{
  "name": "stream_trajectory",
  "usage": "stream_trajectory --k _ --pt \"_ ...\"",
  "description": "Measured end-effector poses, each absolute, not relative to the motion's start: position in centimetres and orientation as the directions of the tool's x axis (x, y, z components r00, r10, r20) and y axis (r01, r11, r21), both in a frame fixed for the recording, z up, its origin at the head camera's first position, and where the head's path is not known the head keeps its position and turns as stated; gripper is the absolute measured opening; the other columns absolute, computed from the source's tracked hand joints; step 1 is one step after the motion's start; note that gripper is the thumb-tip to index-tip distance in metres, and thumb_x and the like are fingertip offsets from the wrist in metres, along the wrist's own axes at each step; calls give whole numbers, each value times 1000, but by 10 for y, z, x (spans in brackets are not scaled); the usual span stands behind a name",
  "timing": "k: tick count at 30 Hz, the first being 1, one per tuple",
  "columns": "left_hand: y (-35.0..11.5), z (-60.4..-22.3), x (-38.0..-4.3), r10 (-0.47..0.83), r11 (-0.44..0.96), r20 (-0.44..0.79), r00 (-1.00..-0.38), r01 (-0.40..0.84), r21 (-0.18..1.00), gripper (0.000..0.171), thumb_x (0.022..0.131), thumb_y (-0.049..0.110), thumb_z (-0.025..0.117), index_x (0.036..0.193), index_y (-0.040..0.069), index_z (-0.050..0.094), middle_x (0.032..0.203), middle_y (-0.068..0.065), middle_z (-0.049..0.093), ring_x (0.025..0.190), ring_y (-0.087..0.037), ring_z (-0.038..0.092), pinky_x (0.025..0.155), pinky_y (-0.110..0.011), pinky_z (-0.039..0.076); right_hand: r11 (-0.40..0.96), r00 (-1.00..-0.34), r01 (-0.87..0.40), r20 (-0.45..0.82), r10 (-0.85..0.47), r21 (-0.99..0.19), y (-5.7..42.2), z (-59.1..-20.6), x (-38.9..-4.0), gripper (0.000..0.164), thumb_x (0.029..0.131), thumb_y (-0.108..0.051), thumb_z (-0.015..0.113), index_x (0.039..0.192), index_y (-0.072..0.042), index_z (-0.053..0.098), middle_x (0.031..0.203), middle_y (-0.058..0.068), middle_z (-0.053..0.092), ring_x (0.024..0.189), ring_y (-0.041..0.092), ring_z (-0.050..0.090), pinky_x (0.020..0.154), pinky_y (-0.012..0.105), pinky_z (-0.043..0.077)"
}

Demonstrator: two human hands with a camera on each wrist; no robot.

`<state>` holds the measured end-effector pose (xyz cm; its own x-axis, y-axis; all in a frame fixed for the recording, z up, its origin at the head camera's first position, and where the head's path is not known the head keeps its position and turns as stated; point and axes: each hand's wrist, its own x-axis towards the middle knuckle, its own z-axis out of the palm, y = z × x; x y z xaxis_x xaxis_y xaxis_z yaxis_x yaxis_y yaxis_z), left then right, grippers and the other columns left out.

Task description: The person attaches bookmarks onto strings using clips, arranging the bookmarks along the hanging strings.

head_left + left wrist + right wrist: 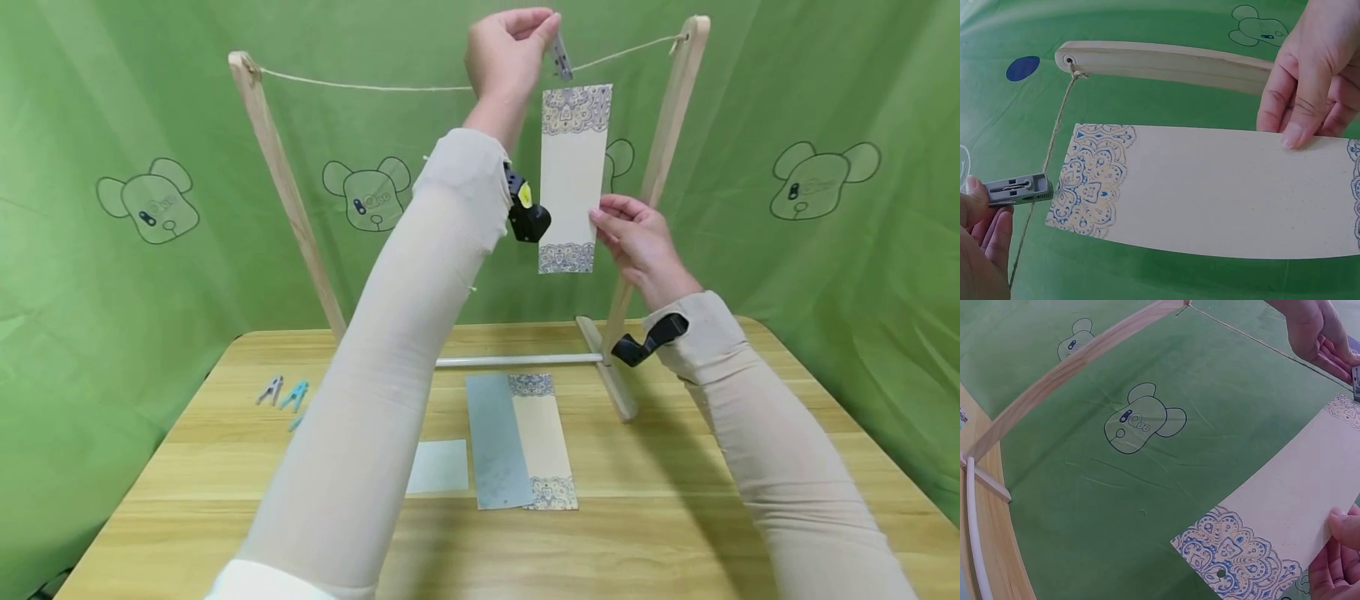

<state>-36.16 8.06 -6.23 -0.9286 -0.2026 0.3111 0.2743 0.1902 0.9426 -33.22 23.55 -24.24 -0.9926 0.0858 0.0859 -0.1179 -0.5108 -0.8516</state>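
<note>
My left hand (510,54) is raised at the rope (360,86) and pinches a grey clothespin (1019,189) between thumb and fingers. The clothespin's tip lies over the rope, right by the top edge of a cream card (573,175) with blue and tan lace patterns at both ends. Whether the tip grips the card or the rope, I cannot tell. My right hand (641,246) pinches the card's right edge in its lower half, thumb in front. The card hangs nearly upright; in the right wrist view a small hole shows in its lower pattern.
The rope spans two wooden posts (675,108) joined by a white bar (517,361). On the table (675,517) lie a grey-blue card (497,442) overlapping another patterned card (542,433), a pale sheet (441,467), and grey (270,390) and blue (295,395) clothespins at left.
</note>
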Motion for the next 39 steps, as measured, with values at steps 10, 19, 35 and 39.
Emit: stream_trajectory --k 10,19,35,39 --pt "87 -67 -363 -154 235 282 -947 243 941 16 81 27 73 97 24 73 95 15 70 78 4 61 67 -4 46 -571 -990 -139 95 107 -809 236 -240 -334 16 78 10 69 83 -5 67 77 4 65 69 13 62 64 17 53" --pt "90 -69 -364 -124 230 256 -959 223 947 15 82 26 73 96 22 73 94 13 71 75 2 60 64 -6 46 -578 -988 -149 103 112 -802 235 -239 -333 16 78 11 69 83 -4 66 76 5 65 69 13 62 65 18 53" --pt "80 -70 -361 -41 191 192 -981 181 965 27 83 27 73 108 20 69 101 11 68 85 -3 61 71 -7 47 -560 -989 -139 81 127 -817 236 -242 -336 17 79 11 68 85 -5 67 78 5 65 69 13 61 65 17 54" --pt "73 -68 -359 -40 194 220 -975 208 959 34 83 26 74 115 20 66 109 12 66 92 -5 63 74 -8 47 -566 -989 -140 83 125 -812 234 -243 -339 17 78 11 68 85 -5 67 78 5 64 69 13 61 64 17 53"
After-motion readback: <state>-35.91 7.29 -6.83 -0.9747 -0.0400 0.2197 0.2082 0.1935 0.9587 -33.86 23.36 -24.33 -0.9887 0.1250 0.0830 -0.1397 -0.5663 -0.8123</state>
